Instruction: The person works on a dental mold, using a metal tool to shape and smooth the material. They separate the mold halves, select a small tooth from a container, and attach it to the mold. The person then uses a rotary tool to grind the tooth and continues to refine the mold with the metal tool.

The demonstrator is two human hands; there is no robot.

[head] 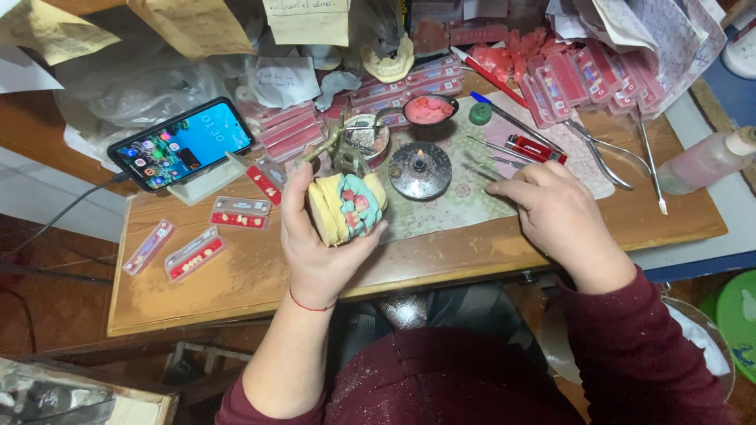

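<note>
My left hand (pixel 315 244) grips a yellow plaster dental model (pixel 345 206) mounted on a metal articulator, with teal and pink wax around the teeth. My right hand (pixel 555 212) rests on the patterned mat and pinches a thin metal instrument (pixel 482 169) whose tip points toward the small round burner (pixel 420 168), where a little flame burns. The burner stands just right of the model.
A lit phone (pixel 183 143) leans on a white stand at the left, cable trailing off the wooden table (pixel 252 275). Strips of artificial teeth (pixel 194 253) lie at the front left. A bowl of pink wax (pixel 428 110), red lighter (pixel 531 148), pliers (pixel 606 153), and bottle (pixel 705 160) crowd the back and right.
</note>
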